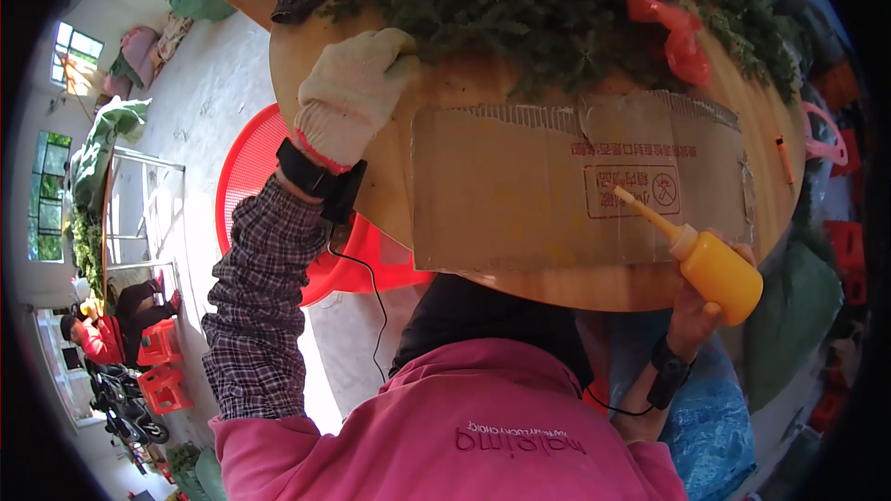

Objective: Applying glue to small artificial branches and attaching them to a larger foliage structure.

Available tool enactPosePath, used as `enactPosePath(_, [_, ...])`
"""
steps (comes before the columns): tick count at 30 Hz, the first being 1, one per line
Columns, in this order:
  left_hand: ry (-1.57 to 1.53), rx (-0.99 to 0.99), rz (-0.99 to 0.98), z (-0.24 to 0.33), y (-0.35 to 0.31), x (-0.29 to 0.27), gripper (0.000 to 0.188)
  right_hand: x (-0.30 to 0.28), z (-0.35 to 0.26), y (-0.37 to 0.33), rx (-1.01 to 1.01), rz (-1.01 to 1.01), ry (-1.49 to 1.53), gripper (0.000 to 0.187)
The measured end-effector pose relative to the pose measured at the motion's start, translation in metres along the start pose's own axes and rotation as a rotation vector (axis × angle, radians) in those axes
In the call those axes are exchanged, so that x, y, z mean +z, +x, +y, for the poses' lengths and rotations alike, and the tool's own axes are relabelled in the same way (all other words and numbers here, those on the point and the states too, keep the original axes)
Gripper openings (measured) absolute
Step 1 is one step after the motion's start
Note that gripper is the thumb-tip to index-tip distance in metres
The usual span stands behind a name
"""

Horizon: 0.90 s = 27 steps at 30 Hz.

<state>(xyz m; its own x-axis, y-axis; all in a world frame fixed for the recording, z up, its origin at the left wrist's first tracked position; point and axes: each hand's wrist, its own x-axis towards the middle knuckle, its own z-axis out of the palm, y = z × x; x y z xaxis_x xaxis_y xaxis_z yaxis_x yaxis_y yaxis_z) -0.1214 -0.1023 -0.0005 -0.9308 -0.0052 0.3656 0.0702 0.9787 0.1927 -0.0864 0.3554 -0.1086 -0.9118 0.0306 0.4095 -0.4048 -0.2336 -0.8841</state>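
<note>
My right hand [698, 311], bare, is closed around a yellow squeeze bottle [722, 276]. The bottle's long narrow nozzle [645, 213] points up and left over a flattened cardboard sheet [501, 190] on the round wooden table. My left hand [357, 93] wears a white knitted glove and rests at the table's left side, beside a heap of green leafy sprigs [501, 0]. Its fingers curl inward at the edge of the sprigs; whatever they hold, if anything, is hidden.
A red plastic bag [673, 32] lies on the sprigs, and an orange pen-like stick [784, 160] near the right edge of the wooden table [385, 190]. Beneath the left edge stands a red plastic basket [243, 176]. Another person [97, 339] sits far left by red stools [162, 366].
</note>
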Motion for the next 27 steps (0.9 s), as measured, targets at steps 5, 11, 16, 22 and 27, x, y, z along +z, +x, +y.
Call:
enactPosePath(5, [0.002,0.001,0.047,0.04,-0.044,-0.018,0.018,0.001,0.0,-0.001,-0.017,0.002,0.014,0.098])
enactPosePath(11, [-0.202,-0.278,-0.076,0.102,-0.085,-0.022,0.017,0.005,-0.006,0.0,-0.02,0.013,0.021,0.099])
enactPosePath(16, [-0.49,-0.359,-0.182,0.136,-0.094,-0.012,0.019,0.011,-0.006,0.0,-0.002,0.026,0.029,0.1])
enactPosePath(22, [-0.405,-0.167,-0.26,0.129,-0.091,-0.024,0.028,0.013,-0.006,-0.002,-0.002,0.039,0.058,0.101])
enactPosePath(27, [-0.008,0.381,0.017,0.098,-0.053,-0.012,0.031,0.009,-0.007,-0.003,-0.01,0.045,0.089,0.1])
